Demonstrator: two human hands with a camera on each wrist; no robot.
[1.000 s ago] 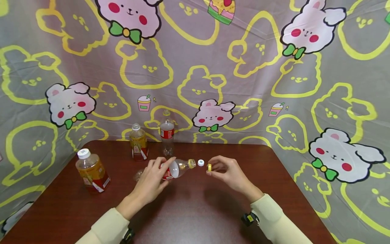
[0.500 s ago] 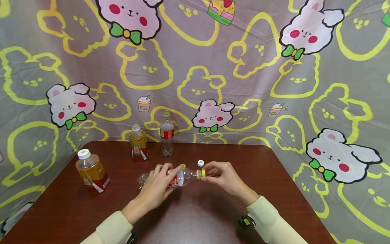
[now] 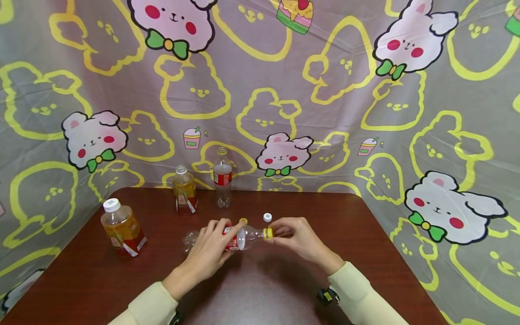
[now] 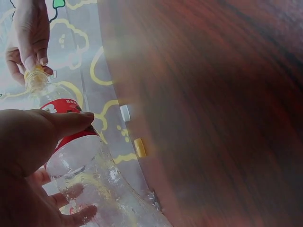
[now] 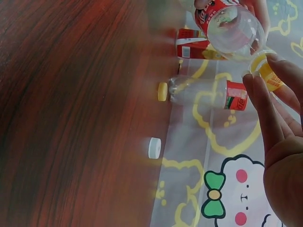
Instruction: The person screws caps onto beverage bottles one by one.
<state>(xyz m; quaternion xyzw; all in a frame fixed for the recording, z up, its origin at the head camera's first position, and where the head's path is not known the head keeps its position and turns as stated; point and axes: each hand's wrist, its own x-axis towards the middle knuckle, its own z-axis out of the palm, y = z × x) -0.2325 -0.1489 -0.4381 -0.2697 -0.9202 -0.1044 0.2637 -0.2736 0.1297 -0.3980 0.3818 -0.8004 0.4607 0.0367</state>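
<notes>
My left hand [image 3: 208, 243] grips a clear plastic bottle [image 3: 253, 234] with a red label round its middle, held on its side with the neck to the right. At the bottle's mouth, my right hand [image 3: 299, 237] pinches a yellow cap [image 3: 268, 233] between thumb and fingers. The right wrist view has that held cap [image 5: 271, 79] against the neck; how far it is threaded cannot be told. A white cap [image 3: 267, 217] lies on the table just behind the right fingers. Another yellow cap [image 4: 139, 147] lies to its left, partly behind the left hand in the head view.
On the dark wooden table [image 3: 317, 207], a white-capped bottle with an orange-and-red label [image 3: 123, 230] stands at left. A similar uncapped bottle [image 3: 185, 192] and a clear red-labelled bottle [image 3: 223, 180] stand at the back. A patterned cloth [image 3: 264, 104] hangs behind.
The bottle has moved right and slightly nearer, and the yellow cap in my right hand has come left onto its mouth. The loose yellow cap now shows beyond my left hand.
</notes>
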